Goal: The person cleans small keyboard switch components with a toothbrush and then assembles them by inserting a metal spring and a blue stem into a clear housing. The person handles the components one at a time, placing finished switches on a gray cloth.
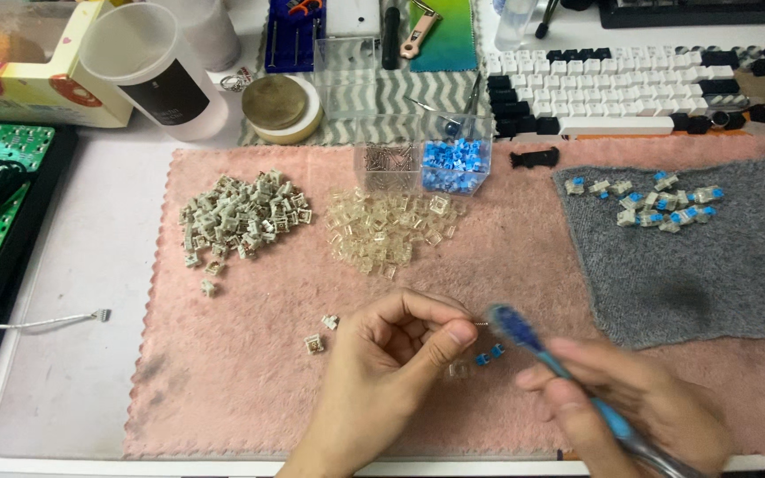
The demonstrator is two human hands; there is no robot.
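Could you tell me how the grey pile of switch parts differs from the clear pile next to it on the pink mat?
The grey pile is opaque grey-beige, while the clear pile is see-through and yellowish. The grey pile lies further left and has a few strays trailing below it; the clear pile lies just below the small clear boxes and keeps closer together. The grey pile looks heaped higher, the clear pile flatter. Both are loose heaps of small square parts on the pink mat, untouched by either hand.

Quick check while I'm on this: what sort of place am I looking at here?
Most likely a hobby desk set up for mechanical keyboard work. Heaps of loose grey switch housings and clear switch tops lie on a pink towel, and a partly stripped keyboard sits behind.
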